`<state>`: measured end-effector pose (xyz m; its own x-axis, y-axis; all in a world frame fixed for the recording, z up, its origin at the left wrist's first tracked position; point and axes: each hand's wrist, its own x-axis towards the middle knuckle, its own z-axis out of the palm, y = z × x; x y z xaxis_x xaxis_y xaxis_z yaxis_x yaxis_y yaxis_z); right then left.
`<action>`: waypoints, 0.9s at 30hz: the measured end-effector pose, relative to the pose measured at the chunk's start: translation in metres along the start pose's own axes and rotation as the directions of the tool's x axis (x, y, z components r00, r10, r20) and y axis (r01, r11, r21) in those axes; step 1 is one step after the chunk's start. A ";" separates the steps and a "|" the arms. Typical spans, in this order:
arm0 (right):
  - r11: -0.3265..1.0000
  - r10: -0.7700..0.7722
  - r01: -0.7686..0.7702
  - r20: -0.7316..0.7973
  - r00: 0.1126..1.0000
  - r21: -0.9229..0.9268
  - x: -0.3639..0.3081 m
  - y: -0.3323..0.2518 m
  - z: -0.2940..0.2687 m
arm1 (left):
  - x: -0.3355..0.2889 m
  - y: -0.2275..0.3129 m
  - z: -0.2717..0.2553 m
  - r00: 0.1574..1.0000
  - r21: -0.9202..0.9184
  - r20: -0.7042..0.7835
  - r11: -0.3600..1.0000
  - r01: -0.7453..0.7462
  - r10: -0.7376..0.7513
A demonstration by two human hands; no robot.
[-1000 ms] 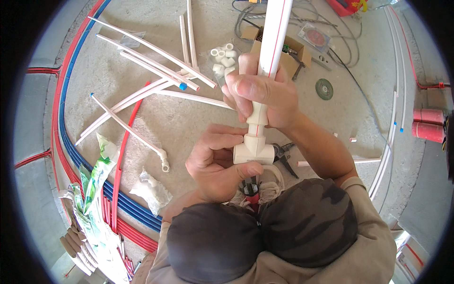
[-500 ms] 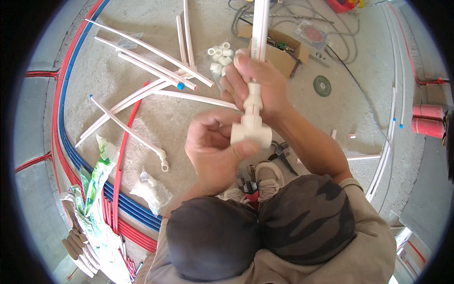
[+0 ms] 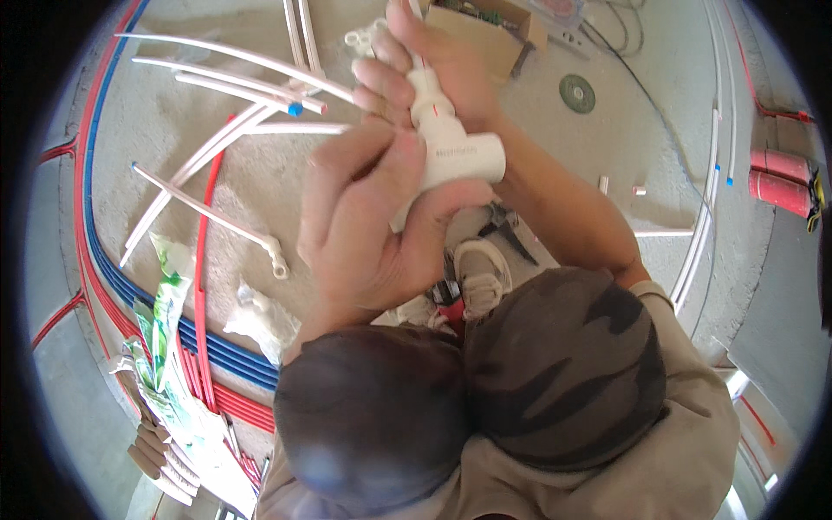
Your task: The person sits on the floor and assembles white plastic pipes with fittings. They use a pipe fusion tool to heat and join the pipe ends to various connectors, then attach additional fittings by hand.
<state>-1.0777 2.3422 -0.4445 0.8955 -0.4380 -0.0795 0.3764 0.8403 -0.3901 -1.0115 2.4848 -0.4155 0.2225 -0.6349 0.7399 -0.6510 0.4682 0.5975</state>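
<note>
A cream plastic tee fitting (image 3: pixel 468 159) is gripped by my left hand (image 3: pixel 368 217), its thumb along the tee's near side and its fingers bent round the left. Joined to the tee's far end is a narrower coupling (image 3: pixel 433 108) with a short red mark. My right hand (image 3: pixel 459 69) wraps round the white pipe (image 3: pixel 419 62) just beyond that coupling. Most of the pipe is hidden by the hand and foreshortened. The pipe, coupling and tee form one line, held above the floor in front of my knees.
White pipes (image 3: pixel 234 65) lie crossed at the left, beside a red pipe (image 3: pixel 208 208) and bundled blue pipes (image 3: pixel 230 351). A bag of fittings (image 3: pixel 260 321) is near my left knee. A dark-handled tool (image 3: pixel 511 234), a cutting disc (image 3: pixel 576 93) and a cardboard box (image 3: pixel 477 39) lie ahead.
The far end of the pipe has swung away and left, so it looks much shorter. Both hands have shifted up and left in view, still gripping pipe and tee, as the view itself moved.
</note>
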 end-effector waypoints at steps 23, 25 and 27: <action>0.974 -0.011 0.006 0.017 1.000 0.227 0.009 0.028 -0.016 | -0.019 -0.018 0.003 0.999 -0.068 -0.039 0.998 -0.012 0.009; 0.972 -0.014 0.007 0.025 1.000 0.233 0.010 0.029 -0.016 | -0.020 -0.018 0.003 1.000 -0.083 -0.024 0.997 0.006 -0.008; 0.972 -0.011 0.005 0.026 1.000 0.237 0.009 0.030 -0.016 | -0.020 -0.017 0.001 1.000 -0.085 -0.018 0.996 0.008 -0.009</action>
<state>-1.0617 2.3584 -0.4723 0.8971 -0.4389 -0.0513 0.4262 0.8900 -0.1623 -1.0055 2.4891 -0.4411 0.2414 -0.6279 0.7399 -0.5855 0.5138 0.6271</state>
